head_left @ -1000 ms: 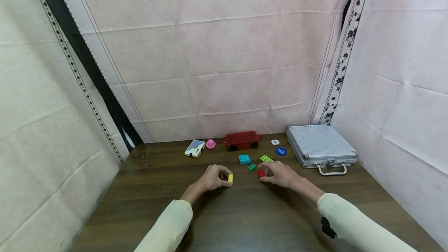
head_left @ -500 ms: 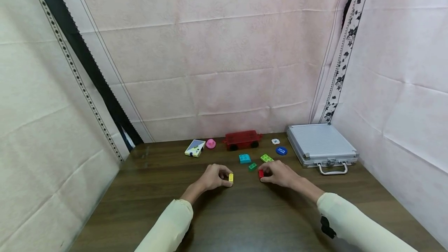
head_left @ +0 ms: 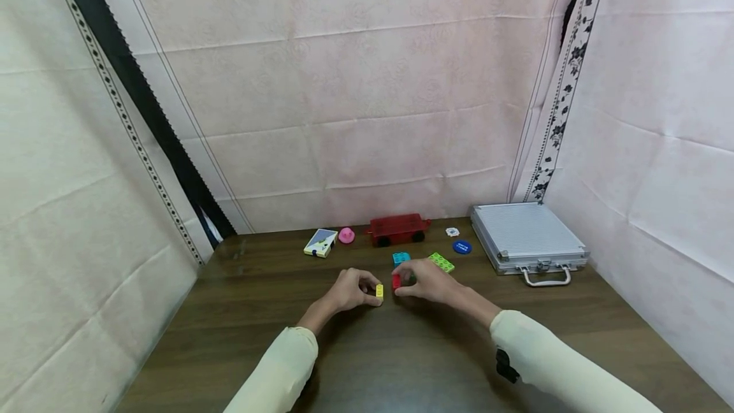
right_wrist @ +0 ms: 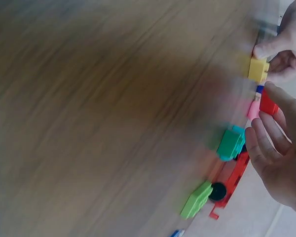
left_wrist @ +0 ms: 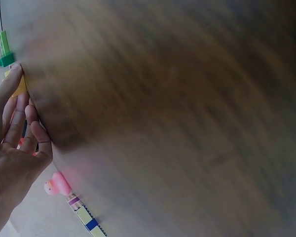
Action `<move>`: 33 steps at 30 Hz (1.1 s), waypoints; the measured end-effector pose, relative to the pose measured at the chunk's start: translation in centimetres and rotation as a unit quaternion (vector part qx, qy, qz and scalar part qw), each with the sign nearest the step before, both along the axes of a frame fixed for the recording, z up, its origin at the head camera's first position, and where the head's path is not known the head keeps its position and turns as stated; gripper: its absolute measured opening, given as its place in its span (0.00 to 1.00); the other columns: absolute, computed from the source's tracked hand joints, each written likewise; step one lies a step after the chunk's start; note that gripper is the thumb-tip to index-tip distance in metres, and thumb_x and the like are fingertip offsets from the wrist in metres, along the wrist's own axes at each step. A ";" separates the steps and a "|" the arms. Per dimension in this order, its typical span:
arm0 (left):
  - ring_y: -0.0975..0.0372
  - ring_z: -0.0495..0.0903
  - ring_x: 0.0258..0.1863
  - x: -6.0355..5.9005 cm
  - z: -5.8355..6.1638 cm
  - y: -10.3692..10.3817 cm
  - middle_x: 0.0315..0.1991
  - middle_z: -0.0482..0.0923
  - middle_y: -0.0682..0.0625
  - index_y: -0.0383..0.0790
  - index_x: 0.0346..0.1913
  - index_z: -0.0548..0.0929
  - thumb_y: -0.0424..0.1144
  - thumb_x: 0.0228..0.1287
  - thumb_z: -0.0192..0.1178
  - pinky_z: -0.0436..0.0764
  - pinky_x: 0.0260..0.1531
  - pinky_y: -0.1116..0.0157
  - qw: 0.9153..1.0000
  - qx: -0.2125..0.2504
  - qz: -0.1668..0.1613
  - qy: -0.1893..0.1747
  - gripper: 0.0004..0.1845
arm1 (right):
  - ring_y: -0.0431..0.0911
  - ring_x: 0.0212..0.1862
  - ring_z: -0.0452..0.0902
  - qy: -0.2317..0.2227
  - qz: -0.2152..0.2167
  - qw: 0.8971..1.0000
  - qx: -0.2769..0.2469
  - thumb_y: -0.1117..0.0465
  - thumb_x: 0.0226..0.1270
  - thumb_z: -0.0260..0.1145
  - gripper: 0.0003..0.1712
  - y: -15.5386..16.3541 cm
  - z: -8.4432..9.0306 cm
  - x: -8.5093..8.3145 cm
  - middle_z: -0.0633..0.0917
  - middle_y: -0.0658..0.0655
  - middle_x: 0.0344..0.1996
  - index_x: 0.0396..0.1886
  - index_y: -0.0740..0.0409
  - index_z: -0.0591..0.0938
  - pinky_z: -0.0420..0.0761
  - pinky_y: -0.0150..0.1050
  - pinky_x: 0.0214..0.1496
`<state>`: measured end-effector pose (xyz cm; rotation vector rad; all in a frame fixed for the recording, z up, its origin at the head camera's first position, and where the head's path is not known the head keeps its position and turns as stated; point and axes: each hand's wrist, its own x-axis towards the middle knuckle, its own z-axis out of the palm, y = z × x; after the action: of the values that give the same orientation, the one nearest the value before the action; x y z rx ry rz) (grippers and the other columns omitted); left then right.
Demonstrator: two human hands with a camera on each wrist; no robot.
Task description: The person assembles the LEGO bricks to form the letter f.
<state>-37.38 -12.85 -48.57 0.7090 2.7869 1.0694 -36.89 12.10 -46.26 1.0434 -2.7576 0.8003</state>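
My left hand (head_left: pixel 348 290) pinches a small yellow toy brick (head_left: pixel 380 290) between thumb and fingers, low over the brown table (head_left: pixel 367 362). Just to its right, my right hand (head_left: pixel 430 282) grips a red toy brick (head_left: pixel 396 282) by thumb and fingertips. A short gap separates the two bricks. Behind the right hand lie a light-blue brick (head_left: pixel 401 258), partly covered, and a lime-green brick (head_left: pixel 441 262). The hand hides most of a darker green brick, which shows better in the right wrist view (right_wrist: pixel 229 144).
Along the back edge stand a card box (head_left: pixel 321 243), a pink rubber duck (left_wrist: pixel 57 183) and a red toy wagon (head_left: pixel 397 230). A blue disc (head_left: pixel 462 246) and a small white piece (head_left: pixel 452 232) lie left of a silver case (head_left: pixel 527 238). Cloth hangs behind and at both sides.
My right hand has moved left with the red brick, close to the yellow one, and now covers much of the dark green brick. The left hand has stayed nearly still.
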 end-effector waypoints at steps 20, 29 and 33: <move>0.65 0.77 0.33 0.0 0.0 -0.1 0.32 0.84 0.57 0.45 0.37 0.89 0.42 0.52 0.82 0.77 0.34 0.69 1.000 -0.002 -0.007 0.018 0.13 | 0.41 0.46 0.86 -0.013 0.009 1.000 0.004 0.52 0.65 0.78 0.19 -3.6 -0.3 -0.2 0.90 0.48 0.43 0.53 0.52 0.89 0.85 0.40 0.49; 0.64 0.77 0.34 -0.1 0.0 -0.1 0.33 0.84 0.55 0.44 0.39 0.89 0.42 0.53 0.82 0.77 0.33 0.68 1.000 -0.006 -0.005 0.012 0.14 | 0.43 0.46 0.86 -0.021 0.014 1.000 0.006 0.54 0.66 0.77 0.17 -3.5 -0.2 -0.2 0.90 0.49 0.43 0.52 0.52 0.89 0.85 0.41 0.47; 0.63 0.77 0.34 -0.1 0.1 0.0 0.34 0.84 0.55 0.45 0.39 0.89 0.42 0.53 0.82 0.77 0.34 0.68 1.000 -0.008 -0.004 0.006 0.13 | 0.44 0.46 0.86 -0.018 0.015 1.000 0.005 0.55 0.66 0.77 0.18 -3.4 -0.4 -0.2 0.90 0.49 0.43 0.53 0.54 0.89 0.85 0.41 0.47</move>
<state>-37.43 -12.83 -48.45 0.7266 2.7964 1.0439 -37.08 8.66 -46.62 1.0842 -2.7853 0.8192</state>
